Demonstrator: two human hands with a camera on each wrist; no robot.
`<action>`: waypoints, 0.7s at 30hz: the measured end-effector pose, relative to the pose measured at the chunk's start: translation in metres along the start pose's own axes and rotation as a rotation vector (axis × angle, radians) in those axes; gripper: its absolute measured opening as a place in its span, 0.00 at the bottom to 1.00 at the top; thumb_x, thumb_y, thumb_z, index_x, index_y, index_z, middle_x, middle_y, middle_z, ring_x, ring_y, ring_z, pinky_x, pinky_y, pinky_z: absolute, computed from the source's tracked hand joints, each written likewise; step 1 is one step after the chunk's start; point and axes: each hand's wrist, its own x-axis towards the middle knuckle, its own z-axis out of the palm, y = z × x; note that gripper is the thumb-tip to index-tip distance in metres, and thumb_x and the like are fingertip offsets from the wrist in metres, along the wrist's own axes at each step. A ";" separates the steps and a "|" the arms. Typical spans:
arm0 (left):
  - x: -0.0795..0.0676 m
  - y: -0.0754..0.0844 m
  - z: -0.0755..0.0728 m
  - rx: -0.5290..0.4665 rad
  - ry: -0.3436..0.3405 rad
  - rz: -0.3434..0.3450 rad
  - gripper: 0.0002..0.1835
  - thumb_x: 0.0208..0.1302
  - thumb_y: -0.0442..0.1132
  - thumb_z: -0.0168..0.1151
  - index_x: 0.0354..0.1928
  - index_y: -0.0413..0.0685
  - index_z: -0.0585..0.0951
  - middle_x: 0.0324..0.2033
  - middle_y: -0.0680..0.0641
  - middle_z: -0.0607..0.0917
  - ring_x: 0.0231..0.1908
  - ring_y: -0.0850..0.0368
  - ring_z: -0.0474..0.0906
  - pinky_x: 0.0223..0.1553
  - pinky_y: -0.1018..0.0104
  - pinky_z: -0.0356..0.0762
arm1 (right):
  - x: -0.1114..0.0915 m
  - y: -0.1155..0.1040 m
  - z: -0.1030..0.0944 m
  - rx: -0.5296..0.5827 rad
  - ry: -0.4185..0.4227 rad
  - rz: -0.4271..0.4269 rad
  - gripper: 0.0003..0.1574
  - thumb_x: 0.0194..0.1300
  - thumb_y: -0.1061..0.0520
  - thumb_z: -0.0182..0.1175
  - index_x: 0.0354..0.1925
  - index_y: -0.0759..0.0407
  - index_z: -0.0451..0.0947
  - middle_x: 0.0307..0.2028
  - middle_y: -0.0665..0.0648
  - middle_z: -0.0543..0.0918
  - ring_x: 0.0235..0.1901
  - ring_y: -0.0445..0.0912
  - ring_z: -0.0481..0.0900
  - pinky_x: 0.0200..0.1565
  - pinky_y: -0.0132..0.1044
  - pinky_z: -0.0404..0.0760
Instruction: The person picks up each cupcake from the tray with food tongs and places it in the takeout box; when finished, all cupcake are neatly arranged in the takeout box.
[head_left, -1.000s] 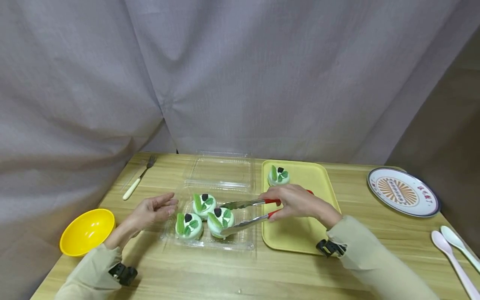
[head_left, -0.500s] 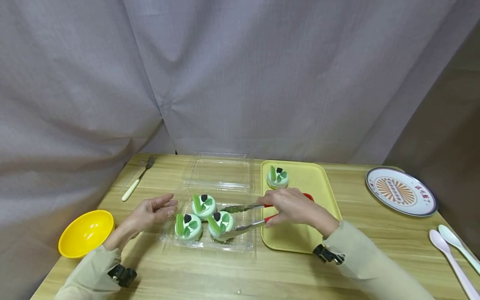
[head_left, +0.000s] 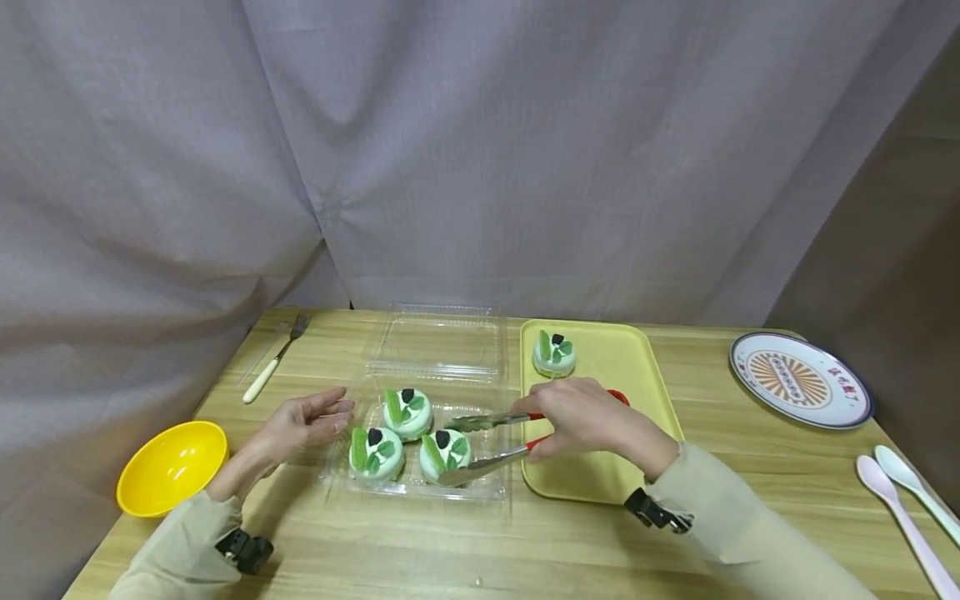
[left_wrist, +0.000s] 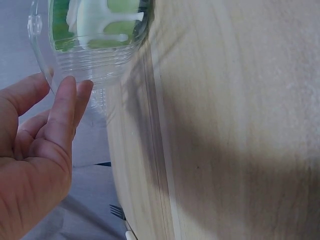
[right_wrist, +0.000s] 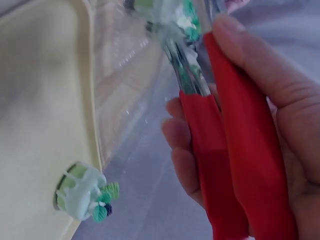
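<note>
My right hand (head_left: pixel 581 414) grips red-handled metal tongs (right_wrist: pixel 215 145). The tongs' arms stand apart, tips at the right side of a pale green cake (head_left: pixel 446 457) with a dark berry and green leaves on top. Beside it, a back cake (head_left: pixel 407 414) and a left cake (head_left: pixel 376 455) sit in the same clear plastic box (head_left: pixel 468 492), whose lid (head_left: pixel 442 342) lies folded back. My left hand (head_left: pixel 303 429) is at the box's left edge, fingers loosely extended; in the left wrist view its fingertips (left_wrist: pixel 66 87) are right at the rim.
A yellow tray (head_left: pixel 600 475) right of the box bears one similar cake (head_left: pixel 554 356). A yellow bowl (head_left: pixel 172 467) and a fork (head_left: pixel 273 362) lie left. On the right are a patterned plate (head_left: pixel 798 379), a pink spoon (head_left: pixel 900 508) and a mint spoon (head_left: pixel 915 487).
The tongs and right hand have come slightly nearer to me. The front right cake has shifted a little right and toward me in the box. The left hand has stayed almost still.
</note>
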 end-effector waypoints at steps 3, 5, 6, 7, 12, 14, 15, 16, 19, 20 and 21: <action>0.001 0.000 0.000 0.001 -0.001 -0.002 0.35 0.69 0.31 0.55 0.70 0.21 0.53 0.64 0.21 0.66 0.60 0.31 0.72 0.52 0.77 0.80 | 0.000 0.006 -0.007 0.022 -0.031 0.007 0.29 0.46 0.48 0.76 0.50 0.48 0.84 0.37 0.44 0.86 0.31 0.38 0.77 0.27 0.33 0.74; 0.001 -0.001 0.000 0.002 -0.002 -0.004 0.35 0.69 0.32 0.55 0.70 0.21 0.53 0.64 0.21 0.66 0.60 0.31 0.72 0.52 0.77 0.80 | 0.001 0.010 -0.011 0.018 -0.048 0.003 0.30 0.46 0.47 0.76 0.51 0.48 0.84 0.40 0.45 0.87 0.34 0.39 0.79 0.29 0.34 0.76; 0.001 -0.001 0.000 0.004 -0.003 -0.004 0.35 0.69 0.32 0.55 0.70 0.21 0.53 0.64 0.21 0.66 0.60 0.31 0.72 0.52 0.77 0.80 | 0.001 0.012 -0.013 0.014 -0.054 -0.002 0.30 0.46 0.47 0.76 0.51 0.48 0.84 0.41 0.45 0.87 0.35 0.40 0.80 0.30 0.35 0.77; 0.001 -0.001 0.000 0.005 -0.002 -0.004 0.35 0.69 0.32 0.55 0.70 0.21 0.53 0.64 0.21 0.66 0.60 0.31 0.72 0.52 0.77 0.80 | 0.002 0.013 -0.014 0.006 -0.058 -0.008 0.31 0.46 0.47 0.77 0.51 0.49 0.84 0.41 0.45 0.87 0.35 0.40 0.80 0.31 0.35 0.77; 0.001 0.000 0.000 -0.002 0.000 -0.006 0.34 0.70 0.31 0.55 0.70 0.21 0.53 0.64 0.21 0.66 0.60 0.31 0.72 0.52 0.75 0.80 | 0.005 0.015 -0.013 0.001 -0.054 -0.026 0.30 0.45 0.48 0.77 0.50 0.49 0.85 0.41 0.45 0.88 0.35 0.40 0.80 0.30 0.34 0.76; 0.001 0.000 0.000 -0.007 0.000 -0.008 0.34 0.70 0.31 0.55 0.70 0.21 0.53 0.64 0.21 0.66 0.60 0.31 0.72 0.52 0.75 0.81 | 0.005 0.014 -0.011 -0.002 -0.043 -0.029 0.29 0.45 0.49 0.78 0.49 0.49 0.85 0.39 0.45 0.88 0.34 0.39 0.79 0.29 0.33 0.75; 0.001 0.000 0.000 -0.009 0.000 -0.008 0.35 0.70 0.31 0.55 0.70 0.21 0.53 0.64 0.21 0.66 0.60 0.31 0.72 0.51 0.75 0.81 | 0.005 0.014 -0.010 -0.007 -0.038 -0.027 0.28 0.44 0.49 0.78 0.48 0.48 0.85 0.38 0.44 0.88 0.33 0.39 0.79 0.28 0.33 0.75; 0.001 -0.001 0.000 -0.009 0.000 -0.009 0.35 0.70 0.31 0.55 0.70 0.21 0.53 0.64 0.21 0.66 0.60 0.31 0.72 0.51 0.75 0.81 | 0.005 0.013 -0.009 -0.011 -0.032 -0.023 0.28 0.44 0.49 0.78 0.47 0.48 0.85 0.37 0.44 0.87 0.32 0.38 0.78 0.27 0.33 0.75; 0.000 -0.001 0.000 -0.008 0.001 -0.009 0.35 0.70 0.31 0.55 0.70 0.21 0.53 0.64 0.21 0.66 0.60 0.33 0.73 0.51 0.77 0.80 | 0.004 0.010 -0.007 -0.011 -0.021 -0.013 0.27 0.44 0.48 0.78 0.46 0.47 0.86 0.36 0.43 0.87 0.30 0.37 0.76 0.26 0.33 0.74; 0.000 -0.001 0.000 -0.005 0.002 -0.009 0.35 0.70 0.31 0.55 0.70 0.21 0.53 0.64 0.21 0.66 0.61 0.34 0.73 0.51 0.77 0.80 | 0.003 0.009 -0.007 -0.008 -0.019 -0.008 0.27 0.44 0.48 0.78 0.46 0.47 0.86 0.36 0.43 0.87 0.30 0.36 0.76 0.25 0.33 0.73; 0.000 -0.001 0.000 -0.003 0.003 -0.008 0.34 0.70 0.31 0.55 0.70 0.20 0.53 0.64 0.21 0.66 0.60 0.35 0.73 0.51 0.78 0.79 | 0.002 0.008 -0.006 -0.005 -0.017 -0.006 0.27 0.44 0.48 0.78 0.46 0.47 0.86 0.35 0.43 0.87 0.29 0.36 0.75 0.25 0.33 0.73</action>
